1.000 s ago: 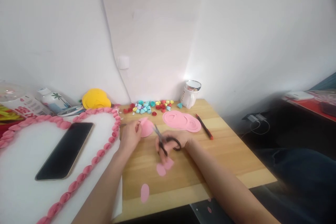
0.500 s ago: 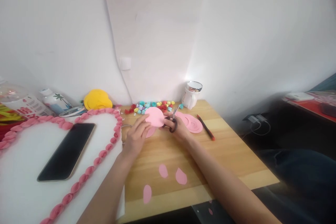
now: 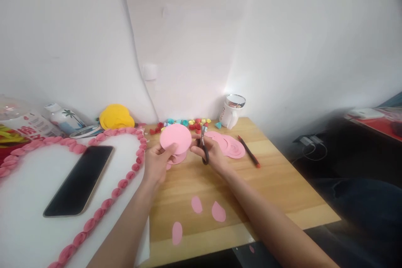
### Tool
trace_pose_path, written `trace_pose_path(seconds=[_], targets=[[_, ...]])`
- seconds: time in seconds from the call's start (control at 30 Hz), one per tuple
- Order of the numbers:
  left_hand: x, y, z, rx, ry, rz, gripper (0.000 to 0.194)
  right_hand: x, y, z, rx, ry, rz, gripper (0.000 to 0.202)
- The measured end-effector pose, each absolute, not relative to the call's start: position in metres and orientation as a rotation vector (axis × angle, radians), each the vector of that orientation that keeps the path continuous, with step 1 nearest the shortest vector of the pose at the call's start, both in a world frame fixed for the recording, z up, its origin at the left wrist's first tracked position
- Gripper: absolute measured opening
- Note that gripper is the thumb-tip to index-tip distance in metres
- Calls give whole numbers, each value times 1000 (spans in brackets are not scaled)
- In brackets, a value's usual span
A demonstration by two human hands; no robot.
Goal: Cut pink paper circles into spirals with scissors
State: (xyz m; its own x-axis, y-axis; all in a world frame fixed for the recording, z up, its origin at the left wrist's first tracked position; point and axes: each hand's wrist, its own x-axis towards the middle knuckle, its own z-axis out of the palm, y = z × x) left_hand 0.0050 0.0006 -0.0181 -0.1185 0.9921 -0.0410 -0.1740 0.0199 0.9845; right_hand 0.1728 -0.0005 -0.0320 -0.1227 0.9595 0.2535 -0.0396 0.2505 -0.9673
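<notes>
Between thumb and fingers, my left hand (image 3: 157, 162) pinches a pink paper circle (image 3: 176, 136), held up over the wooden table. My right hand (image 3: 215, 155) has its fingers through the dark handles of the scissors (image 3: 204, 146). Their metal blades point up and away, just right of the circle and apart from it. More pink paper circles (image 3: 235, 147) lie beyond my right hand, one showing a spiral cut. Another pink piece (image 3: 178, 158) rests under the held circle. Three small pink paper pieces (image 3: 218, 212) lie nearer to me on the wood.
Small coloured paper rolls (image 3: 194, 123) line the wall beside a white mug (image 3: 230, 113). A red-and-black pen (image 3: 249, 151) lies at right. On the left, a phone (image 3: 80, 180) rests on a white board (image 3: 28, 213) edged with pink paper rolls. Yellow paper (image 3: 116, 116) and bottles (image 3: 64, 118) stand behind.
My left hand has drawn the circle leftward, with the thumb now on its front. The scissors have turned more upright in my right hand, and a gap has opened between the hands.
</notes>
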Motion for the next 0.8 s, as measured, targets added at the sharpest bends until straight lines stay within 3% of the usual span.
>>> trace_pose_path(seconds=[0.27,0.43,0.67,0.8], targets=[[8,-2,-14,887,1067,1623,33,160,-12,-37,-909,-1552,1309,42],[12,-6,-16,941,1153,1543,26,157,-14,-37,-882,-1558,1349,39],[15,-12,-9,1032,1374,1342,35,155,-12,-33,-879,-1490,1360,38],[15,-12,-7,1065,1393,1307,25,154,-13,-31,-834,-1478,1428,35]])
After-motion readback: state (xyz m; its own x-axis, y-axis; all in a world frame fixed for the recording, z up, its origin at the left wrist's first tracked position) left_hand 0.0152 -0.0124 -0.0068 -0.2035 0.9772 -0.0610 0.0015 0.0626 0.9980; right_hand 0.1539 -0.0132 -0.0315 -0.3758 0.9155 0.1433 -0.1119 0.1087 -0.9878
